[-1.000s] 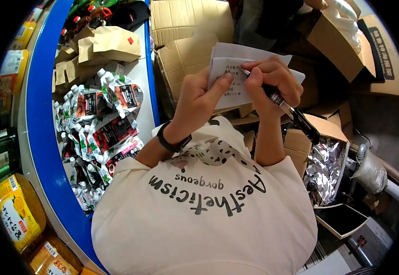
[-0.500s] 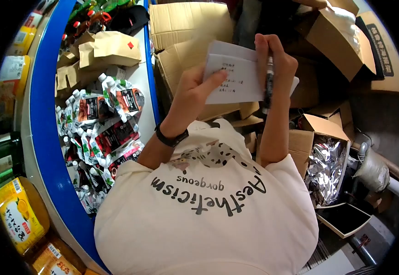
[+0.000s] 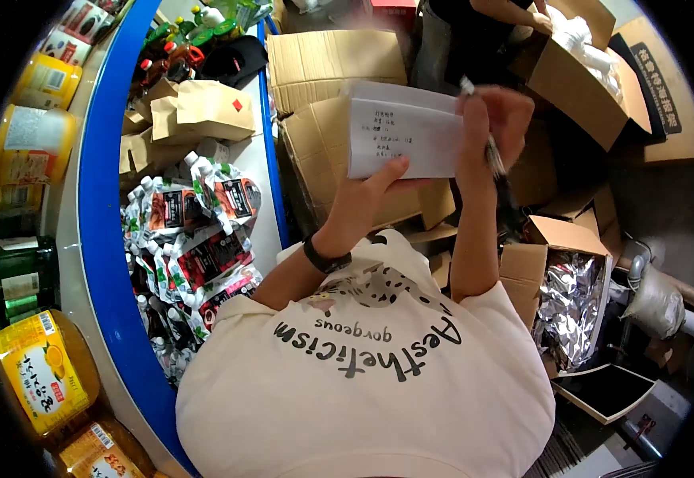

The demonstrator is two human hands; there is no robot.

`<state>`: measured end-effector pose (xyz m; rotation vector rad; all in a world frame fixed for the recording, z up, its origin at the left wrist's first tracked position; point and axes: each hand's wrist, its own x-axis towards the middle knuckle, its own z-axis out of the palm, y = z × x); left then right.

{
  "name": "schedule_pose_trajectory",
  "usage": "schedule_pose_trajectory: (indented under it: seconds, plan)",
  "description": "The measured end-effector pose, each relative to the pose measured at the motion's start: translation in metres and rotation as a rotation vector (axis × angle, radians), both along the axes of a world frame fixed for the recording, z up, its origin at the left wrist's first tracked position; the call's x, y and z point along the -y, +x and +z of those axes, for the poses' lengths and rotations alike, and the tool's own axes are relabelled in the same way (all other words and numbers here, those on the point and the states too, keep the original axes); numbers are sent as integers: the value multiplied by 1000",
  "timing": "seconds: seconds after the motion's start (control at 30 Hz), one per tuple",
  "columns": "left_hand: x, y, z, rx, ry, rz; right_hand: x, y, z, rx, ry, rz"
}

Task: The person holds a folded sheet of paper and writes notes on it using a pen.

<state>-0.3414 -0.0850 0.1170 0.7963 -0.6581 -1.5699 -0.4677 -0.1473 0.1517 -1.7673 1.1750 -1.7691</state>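
My left hand (image 3: 375, 182) grips a folded white sheet of paper (image 3: 410, 119) from below, its thumb lying on the front. Several short lines of handwriting cover the paper's left half. A black band is on my left wrist. At the paper's right edge my right hand (image 3: 496, 127) is closed round a black pen (image 3: 493, 155), slightly smeared by motion. The pen slants, with its pale end up above the fingers and its dark end down by the wrist. Whether its tip touches the paper cannot be made out.
Left, a blue-edged shelf (image 3: 108, 239) bears spouted drink pouches (image 3: 203, 259), paper bags (image 3: 211, 111) and bottles. Cardboard boxes (image 3: 339, 68) stand ahead. Another person's hand (image 3: 539, 20) reaches by an open box (image 3: 578, 88) of white items. Silver foil packs (image 3: 570, 307) fill a box at right.
My right hand has turned the pen and shifted slightly right. The paper has moved a little left and lies flatter, and my left thumb has slid toward its lower edge.
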Motion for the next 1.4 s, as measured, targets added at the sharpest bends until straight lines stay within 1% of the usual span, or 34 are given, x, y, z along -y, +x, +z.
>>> schedule_pose_trajectory:
  seconds: [0.07, 0.13, 0.17, 0.2, 0.27, 0.33, 0.4, 0.53, 0.63, 0.73, 0.83, 0.93, 1.0, 1.1, 1.3, 1.4]
  plan:
    - [-3, 0, 3, 3, -2, 22, -16, -4, -5, 106, 29, 271]
    - [-9, -1, 8, 17, 9, 38, -25, 0, -7, 49, 4, 347]
    - [-12, 0, 9, 92, 45, 47, -27, 2, -8, 20, -8, 382]
    - [-13, 1, 8, 169, 81, 55, -25, 2, -13, 10, -97, 392]
    - [-16, -1, 8, 231, 74, 86, -18, 4, -23, -10, -276, 410]
    - [-18, -5, 6, 205, -13, 132, -21, 3, -17, -33, -295, 367]
    - [-19, -5, 6, 218, -28, 123, -24, -1, -17, -95, -269, 333]
    - [-22, -3, 12, 279, -65, 105, -24, 1, -14, -108, -320, 365]
    - [-23, -3, 7, 267, -91, 115, -25, 2, -14, -111, -329, 351]
    - [-24, -4, 10, 185, -72, 105, -27, 4, -12, -129, -325, 325]
    - [-24, -2, 8, 178, -75, 82, -29, 5, -11, -123, -315, 312]
    - [-25, -1, 4, 249, -78, 83, -29, 5, -11, -125, -316, 335]
    - [-25, 0, 4, 246, -69, 81, -30, 5, -10, -125, -308, 327]
    - [-25, -1, 3, 233, -86, 91, -28, 3, -11, -139, -326, 383]
    - [-27, -3, 9, 197, -73, 89, -29, 5, -13, -23, -310, 318]
    - [-27, -3, 10, 166, -87, 77, -29, 4, -12, -43, -334, 328]
